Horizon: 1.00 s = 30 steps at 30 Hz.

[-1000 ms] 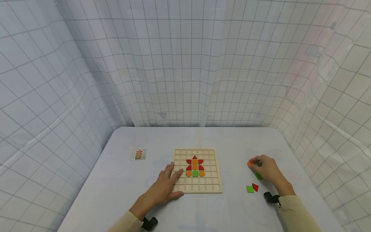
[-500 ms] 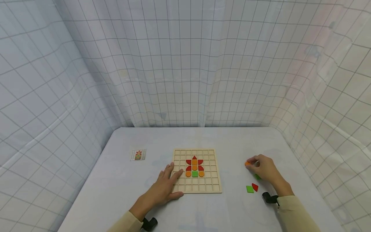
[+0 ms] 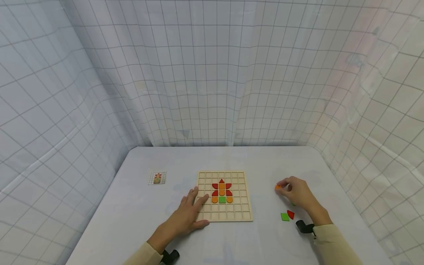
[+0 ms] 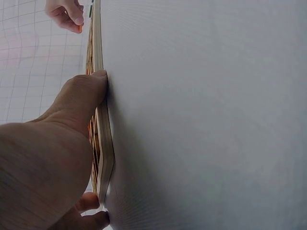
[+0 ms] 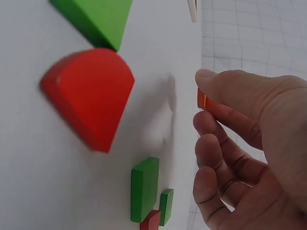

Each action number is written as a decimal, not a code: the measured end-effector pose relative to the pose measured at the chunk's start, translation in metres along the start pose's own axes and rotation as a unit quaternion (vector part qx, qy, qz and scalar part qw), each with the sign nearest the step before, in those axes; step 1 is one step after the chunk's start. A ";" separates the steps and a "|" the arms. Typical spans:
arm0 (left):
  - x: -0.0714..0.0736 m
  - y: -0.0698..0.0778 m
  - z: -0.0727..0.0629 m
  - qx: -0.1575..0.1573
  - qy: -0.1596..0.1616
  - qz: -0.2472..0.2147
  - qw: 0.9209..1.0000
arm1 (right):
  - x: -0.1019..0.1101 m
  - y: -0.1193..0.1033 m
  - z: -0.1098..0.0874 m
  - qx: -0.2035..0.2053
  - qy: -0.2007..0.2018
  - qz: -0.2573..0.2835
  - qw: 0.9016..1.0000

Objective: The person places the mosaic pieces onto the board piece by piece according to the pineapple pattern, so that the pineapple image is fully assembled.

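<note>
Between thumb and forefinger my right hand [image 3: 298,193] pinches a small flat orange piece [image 5: 201,99], lifted above the table to the right of the board; the fingers partly hide its shape. My left hand [image 3: 185,213] lies with fingers spread over the left edge of a wooden grid board [image 3: 240,216], its thumb against the near edge. Set in the board's middle is a figure of red, orange and green pieces: a red triangle [image 3: 221,181] on top, red curved petals at the sides, orange circles and a green square [image 3: 222,200] at the bottom.
A small pattern card [image 3: 157,178] lies left of the board. Near the right wrist sit a red quarter-circle piece [image 5: 91,96] and a green square piece [image 3: 285,217]. Farther off in the right wrist view are green blocks [image 5: 145,189] and a red one [image 5: 151,220]. Gridded curtains surround the table.
My right hand has moved a little to the left with the orange piece, away from the loose green pieces. The left hand has stayed on the board.
</note>
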<state>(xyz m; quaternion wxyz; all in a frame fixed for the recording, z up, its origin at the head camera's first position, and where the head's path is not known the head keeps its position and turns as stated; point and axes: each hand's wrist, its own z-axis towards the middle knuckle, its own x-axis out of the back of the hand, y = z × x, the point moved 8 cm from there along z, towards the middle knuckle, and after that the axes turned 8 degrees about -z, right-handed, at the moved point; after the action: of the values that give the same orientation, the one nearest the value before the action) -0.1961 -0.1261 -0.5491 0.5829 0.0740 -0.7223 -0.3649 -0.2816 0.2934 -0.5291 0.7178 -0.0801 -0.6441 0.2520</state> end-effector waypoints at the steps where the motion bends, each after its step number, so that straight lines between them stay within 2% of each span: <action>1: 0.000 0.000 0.000 0.000 0.000 0.000 1.000 | 0.000 -0.003 0.000 0.003 0.001 -0.002 1.000; 10: -0.004 -0.005 0.001 0.003 -0.001 0.003 1.000 | 0.001 -0.024 0.001 0.029 0.002 -0.002 1.000; 16: -0.004 -0.005 0.000 -0.003 0.000 0.005 1.000 | -0.004 -0.034 0.003 0.032 -0.007 -0.003 0.999; 30: -0.002 -0.002 0.001 -0.008 0.004 0.010 1.000 | -0.026 -0.063 0.010 0.048 -0.030 0.004 0.998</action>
<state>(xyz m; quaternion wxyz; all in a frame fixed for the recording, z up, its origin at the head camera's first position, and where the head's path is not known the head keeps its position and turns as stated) -0.1972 -0.1258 -0.5518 0.5902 0.0639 -0.7174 -0.3644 -0.2765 0.2252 -0.5233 0.7002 -0.0403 -0.6521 0.2878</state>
